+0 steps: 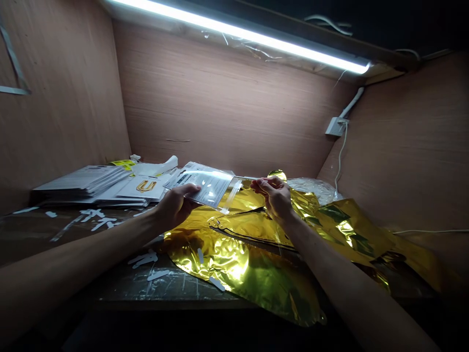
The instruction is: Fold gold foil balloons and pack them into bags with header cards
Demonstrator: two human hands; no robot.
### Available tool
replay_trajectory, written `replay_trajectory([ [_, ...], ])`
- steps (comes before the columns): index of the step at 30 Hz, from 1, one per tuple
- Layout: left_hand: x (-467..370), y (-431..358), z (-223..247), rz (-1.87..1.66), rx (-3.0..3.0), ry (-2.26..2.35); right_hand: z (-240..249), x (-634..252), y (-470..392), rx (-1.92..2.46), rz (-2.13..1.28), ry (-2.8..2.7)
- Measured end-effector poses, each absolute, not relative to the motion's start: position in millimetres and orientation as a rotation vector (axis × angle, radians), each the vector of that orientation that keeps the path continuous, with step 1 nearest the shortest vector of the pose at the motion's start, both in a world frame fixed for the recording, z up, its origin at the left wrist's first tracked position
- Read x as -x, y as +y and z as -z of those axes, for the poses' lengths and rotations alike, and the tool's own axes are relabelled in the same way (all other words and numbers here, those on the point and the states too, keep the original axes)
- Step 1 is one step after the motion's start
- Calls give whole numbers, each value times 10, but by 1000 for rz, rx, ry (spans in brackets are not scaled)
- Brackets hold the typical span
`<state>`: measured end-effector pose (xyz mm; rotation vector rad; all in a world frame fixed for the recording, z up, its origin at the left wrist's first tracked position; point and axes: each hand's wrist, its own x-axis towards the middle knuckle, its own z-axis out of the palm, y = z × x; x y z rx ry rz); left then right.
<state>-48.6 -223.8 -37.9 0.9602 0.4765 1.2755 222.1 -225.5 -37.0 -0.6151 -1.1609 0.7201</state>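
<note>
My left hand (179,203) grips a clear plastic packet (208,183) with a printed sheet inside, thumb on top, holding it tilted above the table. To its right, my right hand (276,198) is closed in a pinch. A thin pale strip runs from the packet's upper right corner to those fingertips; whether it is part of the packet I cannot tell. Below both hands, shiny gold foil balloons (220,254) lie flat and crumpled over the table, one overhanging the front edge.
Stacked printed sheets (80,181) and a card with a gold U (145,186) lie at the left. White paper strips (104,222) are scattered on the dark table (120,288). Clear plastic (311,189) sits at the back right. A socket box (336,126) with a cable hangs above.
</note>
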Motion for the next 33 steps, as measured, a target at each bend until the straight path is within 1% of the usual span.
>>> replay_trajectory([
  [3, 477, -2235, 424, -1241, -989, 490, 475, -2124, -2228, 601, -879, -1101],
  [5, 467, -2243, 473, -1191, -1039, 489, 542, -2030, -2227, 621, -909, -1109],
  [8, 451, -2258, 522, -1130, -1106, 478, 580, -1936, -2249, 708, -780, -1202],
  [12, 442, -2233, 491, -1182, -1064, 506, 500, -2019, -2292, 802, -579, -1415],
  [16, 450, -2205, 445, -1188, -1014, 516, 451, -2168, -2293, 830, -515, -1518],
  [19, 460, -2221, 469, -1087, -1001, 565, 497, -2190, -2268, 854, -510, -1573],
  [23, 472, -2231, 537, -894, -1026, 610, 531, -2156, -2274, 818, -653, -1589],
  [27, 517, -2174, 487, -806, -1129, 606, 460, -2117, -2342, 824, -1050, -1485],
  [30, 681, -2065, 318, -727, -1398, 645, 428, -2074, -2367, 876, -1188, -1372],
  [33, 995, -1881, 138, -779, -1887, 903, 450, -2042, -2344, 896, -1180, -1276],
])
